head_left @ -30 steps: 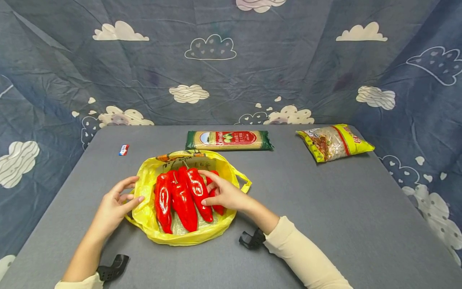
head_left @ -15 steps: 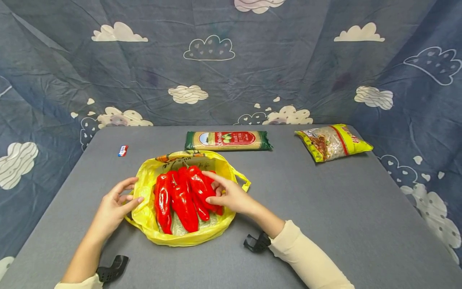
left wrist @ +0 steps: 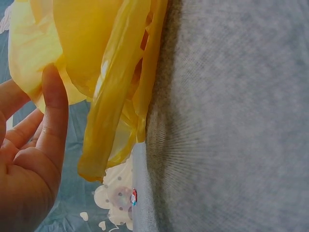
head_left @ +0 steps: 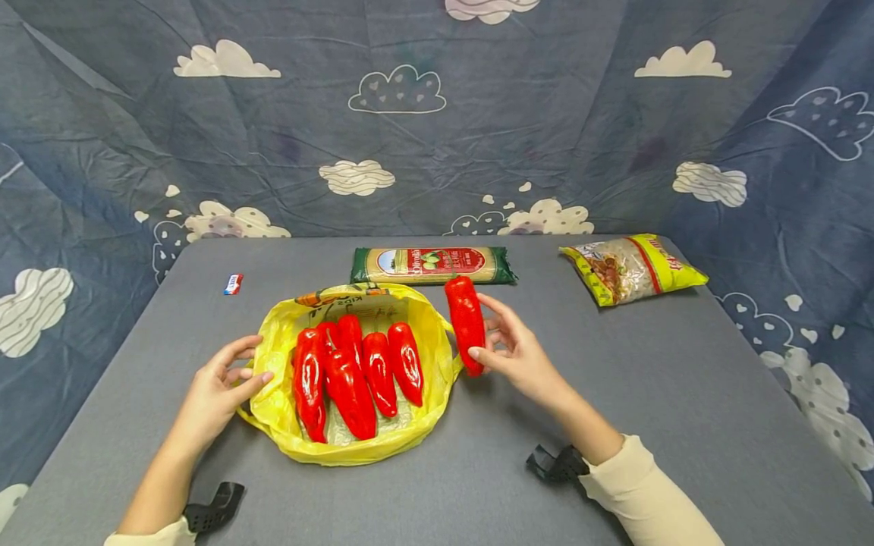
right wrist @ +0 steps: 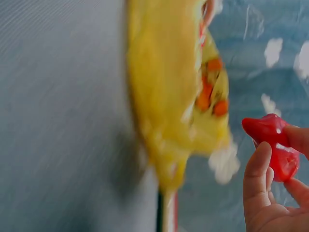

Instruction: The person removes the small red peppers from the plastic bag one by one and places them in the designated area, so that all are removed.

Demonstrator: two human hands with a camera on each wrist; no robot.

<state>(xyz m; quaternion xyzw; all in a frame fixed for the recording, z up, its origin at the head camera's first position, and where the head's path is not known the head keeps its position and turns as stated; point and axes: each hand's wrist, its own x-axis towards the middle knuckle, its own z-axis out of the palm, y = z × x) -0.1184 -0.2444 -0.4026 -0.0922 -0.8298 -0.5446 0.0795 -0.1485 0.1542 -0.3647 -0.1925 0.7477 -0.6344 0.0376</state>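
A yellow plastic bag (head_left: 355, 453) lies with its mouth wide, several red peppers (head_left: 350, 394) inside it. My left hand (head_left: 217, 390) pinches the bag's left rim between thumb and fingers; the left wrist view shows the thumb and fingers at the yellow film (left wrist: 82, 43). Just beyond the bag's right rim, my right hand (head_left: 522, 353) holds one red pepper (head_left: 466, 322) raised, stem end up, between thumb and fingers. In the right wrist view that pepper (right wrist: 282, 159) sits in the fingertips of the hand (right wrist: 273, 203), beside the bag (right wrist: 164, 82).
A green-ended noodle pack (head_left: 437, 265) lies behind the bag. Farther right is a yellow-edged food packet (head_left: 631, 269), and a small red, white and blue packet (head_left: 234, 284) lies at the back left. A cloud-patterned cloth (head_left: 505, 136) hangs around the grey table (head_left: 649, 394).
My right hand has taken hold of a pepper in the bag and moved right with it, out past the rim. The left hand has stayed at the left rim.
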